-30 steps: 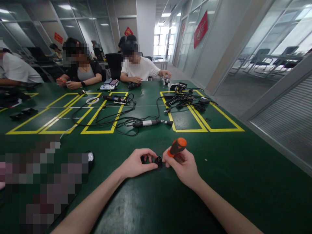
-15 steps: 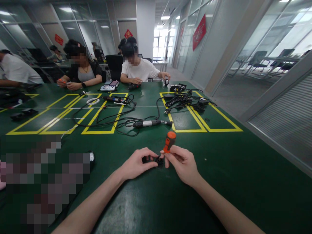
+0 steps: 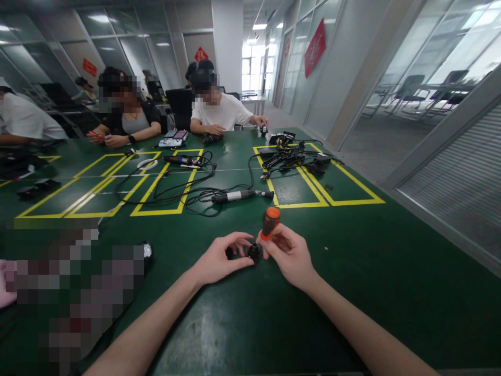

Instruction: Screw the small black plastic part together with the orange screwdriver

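Note:
A screwdriver (image 3: pixel 271 222) with an orange and dark grey handle is pinched near its lower end by my right hand (image 3: pixel 291 256). Its handle points up, tilted slightly to the right, and its shaft is mostly hidden by the fingers. Directly below and to the left, a small black part (image 3: pixel 254 254) with a round top stands on the green table (image 3: pixel 235 324). My left hand (image 3: pixel 221 259) curls around that part's left side, its thumb and fingertips closed against it. Whether the screwdriver tip touches the black part cannot be made out.
Beyond my hands lies a black and silver corded rotary tool (image 3: pixel 238 196) among looped cables. A heap of black cables and adapters (image 3: pixel 285 156) sits at the back right. Yellow tape (image 3: pixel 156 213) marks rectangles. Two people (image 3: pixel 221 112) (image 3: pixel 135 120) work across the table.
The screwdriver handle has turned and leans a little differently in my right hand. My left fingers have shifted slightly about the black part. The whole view has also moved a little.

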Demonstrator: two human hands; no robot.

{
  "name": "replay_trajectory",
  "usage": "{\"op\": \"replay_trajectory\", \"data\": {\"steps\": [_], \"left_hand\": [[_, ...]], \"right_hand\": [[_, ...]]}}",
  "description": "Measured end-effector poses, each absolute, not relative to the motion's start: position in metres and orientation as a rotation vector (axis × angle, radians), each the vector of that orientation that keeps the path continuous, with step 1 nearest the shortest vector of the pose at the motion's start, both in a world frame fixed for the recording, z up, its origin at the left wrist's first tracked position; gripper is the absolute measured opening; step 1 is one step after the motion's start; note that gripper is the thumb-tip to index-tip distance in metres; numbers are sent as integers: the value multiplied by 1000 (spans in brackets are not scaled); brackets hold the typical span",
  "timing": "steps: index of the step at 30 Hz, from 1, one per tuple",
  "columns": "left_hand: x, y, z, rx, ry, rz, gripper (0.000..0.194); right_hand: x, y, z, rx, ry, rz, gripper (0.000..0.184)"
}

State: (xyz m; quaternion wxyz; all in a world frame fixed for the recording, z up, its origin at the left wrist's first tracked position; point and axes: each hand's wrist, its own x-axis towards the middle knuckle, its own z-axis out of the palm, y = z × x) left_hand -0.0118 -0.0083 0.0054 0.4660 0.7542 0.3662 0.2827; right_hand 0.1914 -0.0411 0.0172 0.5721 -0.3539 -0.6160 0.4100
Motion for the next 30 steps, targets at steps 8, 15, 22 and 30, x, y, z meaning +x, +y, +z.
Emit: {"op": "replay_trajectory", "data": {"steps": [8, 15, 22, 30], "left_hand": [[-10, -7, 5, 1765, 921, 678, 29], [-10, -6, 6, 1727, 944, 651, 26], [-10, -5, 4, 1735, 927, 633, 29], [-9, -5, 7, 1829, 950, 604, 31]], "right_hand": [[190, -41, 12, -809, -1528, 881, 30], [188, -40, 1, -871, -1397, 852, 16], [190, -40, 13, -803, -1493, 784, 14], [187, -41, 6, -771, -1374, 962, 24]]}}
